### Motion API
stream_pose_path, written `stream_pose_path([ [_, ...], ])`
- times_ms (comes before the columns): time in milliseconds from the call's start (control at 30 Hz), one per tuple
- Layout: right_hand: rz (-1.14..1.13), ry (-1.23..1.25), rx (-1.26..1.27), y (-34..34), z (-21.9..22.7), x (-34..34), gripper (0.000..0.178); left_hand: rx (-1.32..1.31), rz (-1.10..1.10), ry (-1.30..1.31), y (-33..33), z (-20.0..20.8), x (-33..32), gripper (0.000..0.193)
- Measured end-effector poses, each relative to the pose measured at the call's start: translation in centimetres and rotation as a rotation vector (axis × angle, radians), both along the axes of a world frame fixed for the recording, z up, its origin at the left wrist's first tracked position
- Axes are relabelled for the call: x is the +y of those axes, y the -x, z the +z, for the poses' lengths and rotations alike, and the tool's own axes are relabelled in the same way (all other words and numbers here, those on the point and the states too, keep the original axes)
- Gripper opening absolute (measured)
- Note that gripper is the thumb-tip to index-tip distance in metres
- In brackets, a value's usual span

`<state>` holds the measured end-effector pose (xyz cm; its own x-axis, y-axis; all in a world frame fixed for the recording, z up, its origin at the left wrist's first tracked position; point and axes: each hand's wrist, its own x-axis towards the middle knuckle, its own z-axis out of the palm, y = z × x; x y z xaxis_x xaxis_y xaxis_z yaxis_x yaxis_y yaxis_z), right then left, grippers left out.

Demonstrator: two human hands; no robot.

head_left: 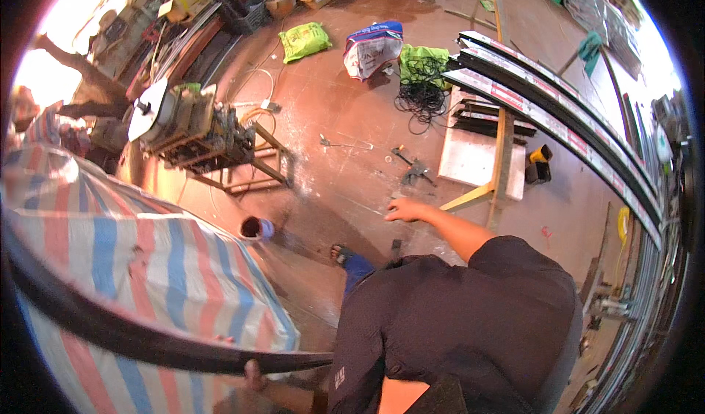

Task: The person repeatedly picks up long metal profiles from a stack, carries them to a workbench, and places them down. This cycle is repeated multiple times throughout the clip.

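Observation:
At the lower left, my left hand [254, 377] is closed around a long dark bar [139, 340], with the thumb below it and fingertips showing past its upper edge. The bar runs from the left rim to my left sleeve, across a striped tarpaulin [158, 267] in red, blue and white. My right hand [404, 210] reaches out over the floor with loosely bent fingers apart and nothing visible in it. Beyond it on the floor lies a dark tool [417, 173], perhaps a clamp; its exact kind is unclear. One sandalled foot [339, 255] shows below.
A purple bucket [257, 229] stands beside the tarpaulin. Past it is a machine [198, 131] on a metal frame. Long metal profiles [543, 113] lie on a support at the right. Bags [373, 50] and tangled black cord [422, 94] lie farther off.

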<state>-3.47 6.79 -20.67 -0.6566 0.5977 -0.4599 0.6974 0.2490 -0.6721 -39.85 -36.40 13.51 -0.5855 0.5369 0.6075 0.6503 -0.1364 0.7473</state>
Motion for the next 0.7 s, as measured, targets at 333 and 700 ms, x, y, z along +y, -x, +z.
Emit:
stream_pose_path([
  [333,-1.242,0.552,0.039,-1.0,-0.6,2.5,0.035,-0.607,-0.39,0.189,14.8,-3.1,28.4,0.123],
  [700,-1.193,0.561,0.35,10.5,0.7,29.4,0.038,-0.796,-0.487,0.494,18.0,-6.6,54.0,0.112],
])
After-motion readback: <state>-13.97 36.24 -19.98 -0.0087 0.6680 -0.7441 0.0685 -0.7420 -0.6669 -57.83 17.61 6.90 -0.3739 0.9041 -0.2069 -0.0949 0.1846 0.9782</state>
